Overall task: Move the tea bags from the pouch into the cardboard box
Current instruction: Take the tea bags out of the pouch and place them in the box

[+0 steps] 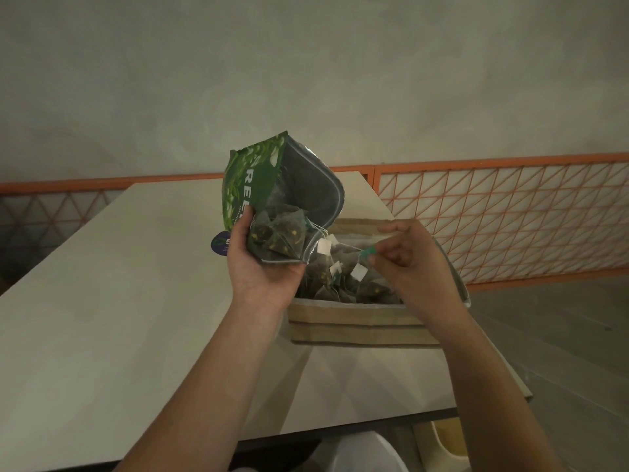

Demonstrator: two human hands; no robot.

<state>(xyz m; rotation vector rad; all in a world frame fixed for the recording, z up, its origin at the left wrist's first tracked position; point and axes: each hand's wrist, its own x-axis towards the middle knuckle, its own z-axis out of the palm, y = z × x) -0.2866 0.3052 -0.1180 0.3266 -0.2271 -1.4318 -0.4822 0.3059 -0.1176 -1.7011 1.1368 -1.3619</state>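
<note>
Mid-transfer: your left hand [262, 267] grips the pouch [269, 195], right hand [405, 257] pinches a tag [367, 252] w/ string; next, pull bag into box [360, 327].

The scene was dimly and evenly lit, with a muted greenish-grey cast laid over every surface. No single light source could be identified. Soft, faint shadows were thrown on the table [102, 301] beneath the forearms and beside the cardboard box [360, 330]. A weak sheen was caught on the silver lining of the pouch [306, 185] (the only glare noted). Straight lines were bowed towards the edges by the wide-angle lens, and fine detail was slightly softened throughout.
</note>
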